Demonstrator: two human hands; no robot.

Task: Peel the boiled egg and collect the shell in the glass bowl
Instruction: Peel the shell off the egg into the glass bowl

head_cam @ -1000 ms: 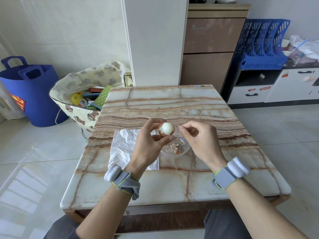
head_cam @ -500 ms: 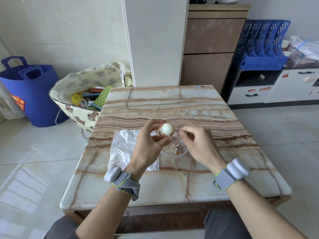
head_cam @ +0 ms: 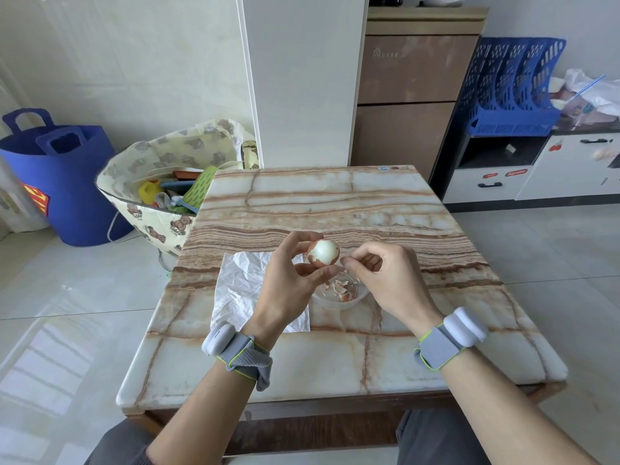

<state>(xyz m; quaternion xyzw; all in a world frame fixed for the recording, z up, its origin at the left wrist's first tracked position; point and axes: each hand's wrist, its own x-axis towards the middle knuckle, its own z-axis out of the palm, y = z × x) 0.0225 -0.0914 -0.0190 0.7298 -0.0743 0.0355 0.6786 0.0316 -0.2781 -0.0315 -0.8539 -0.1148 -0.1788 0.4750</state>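
Marble table (head_cam: 335, 203). Crinkled white sheet (head_cam: 241, 280) lay at 9 o'clock of bowl. Left hand (head_cam: 288, 280) gripped egg by fingertips. Right hand (head_cam: 385, 276) curled, thumb and forefinger pinched at egg's 3 o'clock; contents of pinch: cannot tell. Glass bowl (head_cam: 355, 298) sat under hands. Egg (head_cam: 323, 252), half peeled, was held above bowl's 11 o'clock rim. Shell bits (head_cam: 339, 286) lay inside bowl.

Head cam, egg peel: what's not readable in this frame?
All head view:
- egg: underside hidden by the left hand; shell remaining there unknown.
- right hand: fingers curl inward; any pinched fragment is too small to tell.
- glass bowl: both hands cover part of it, so shell pieces can't be counted.
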